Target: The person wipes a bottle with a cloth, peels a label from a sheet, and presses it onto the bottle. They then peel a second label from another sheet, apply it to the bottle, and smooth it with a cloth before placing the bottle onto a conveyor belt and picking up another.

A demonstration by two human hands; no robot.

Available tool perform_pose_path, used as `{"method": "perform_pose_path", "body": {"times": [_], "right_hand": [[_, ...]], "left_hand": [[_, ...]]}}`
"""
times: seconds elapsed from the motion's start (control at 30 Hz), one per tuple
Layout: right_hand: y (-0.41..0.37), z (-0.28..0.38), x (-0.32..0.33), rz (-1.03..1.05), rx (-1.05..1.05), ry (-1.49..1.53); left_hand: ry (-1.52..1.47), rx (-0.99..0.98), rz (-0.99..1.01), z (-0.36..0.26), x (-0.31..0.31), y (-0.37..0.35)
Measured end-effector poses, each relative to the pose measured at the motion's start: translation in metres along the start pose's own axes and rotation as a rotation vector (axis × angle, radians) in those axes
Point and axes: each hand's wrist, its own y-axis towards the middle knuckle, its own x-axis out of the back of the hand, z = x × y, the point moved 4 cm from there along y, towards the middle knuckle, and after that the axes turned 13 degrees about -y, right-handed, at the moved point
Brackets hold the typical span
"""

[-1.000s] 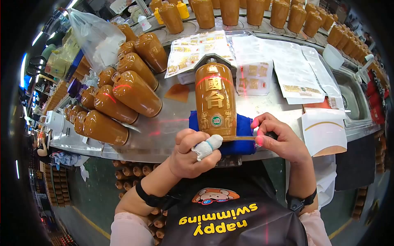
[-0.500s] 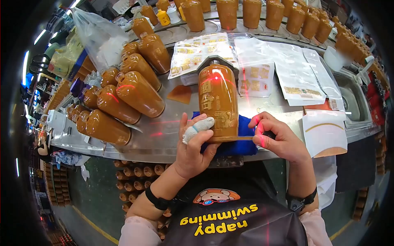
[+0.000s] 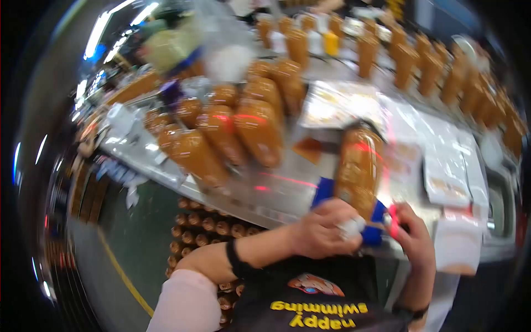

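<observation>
A glossy brown bottle lies with its base towards me, its neck in a dark notched rest. My left hand is closed at the bottle's base, a white wrap on one finger. A thin brown strip runs from the base to my right hand, whose thumb and fingers pinch its end. Under the bottle is a blue cloth. Motion blur hides exactly how the left fingers sit.
Several brown bottles lie grouped on the left of the metal table. Sticker sheets and white backing sheets lie behind and to the right. A sink is at the far right. More bottles stand along the back.
The view has swung left and blurred, so the bottle and hands sit further right. My left hand has curled more tightly at the base. The strip stays stretched to my right hand.
</observation>
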Motion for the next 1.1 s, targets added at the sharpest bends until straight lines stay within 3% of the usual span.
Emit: {"method": "perform_pose_path", "body": {"times": [0.07, 0.13, 0.23, 0.43, 0.53, 0.63, 0.67, 0.8, 0.9, 1.1], "right_hand": [[0.002, 0.006, -0.003, -0.004, -0.17, 0.002], [0.008, -0.002, -0.002, 0.014, -0.033, 0.03], [0.004, -0.012, 0.0, 0.109, -0.127, 0.081], [0.011, 0.004, -0.011, 0.098, 0.046, 0.041], [0.011, 0.0, -0.014, 0.088, -0.074, 0.082], [0.009, -0.008, -0.009, 0.027, 0.02, -0.098], [0.007, -0.019, -0.006, 0.019, -0.049, -0.131], [0.002, -0.043, 0.006, -0.128, 0.127, -0.596], [-0.005, -0.036, 0.002, -0.301, 0.198, -0.817], [-0.007, -0.052, -0.014, -0.347, 0.301, -0.942]], "left_hand": [[-0.094, 0.033, -0.069, -0.002, 0.001, 0.011], [-0.021, 0.026, 0.02, 0.0, -0.009, 0.011], [0.093, 0.23, -0.171, 0.007, -0.003, 0.016], [-0.063, 0.438, -0.276, 0.015, -0.007, -0.018], [-0.106, 0.466, -0.256, 0.013, -0.001, -0.023], [-0.099, 0.557, -0.296, 0.014, -0.006, -0.041], [-0.08, 0.602, -0.319, 0.015, -0.009, -0.052], [-0.03, 0.719, -0.386, 0.006, 0.003, -0.07], [-0.183, 0.861, -0.409, 0.013, -0.003, -0.08], [-0.046, 0.762, -0.44, 0.009, -0.006, -0.072]]}}
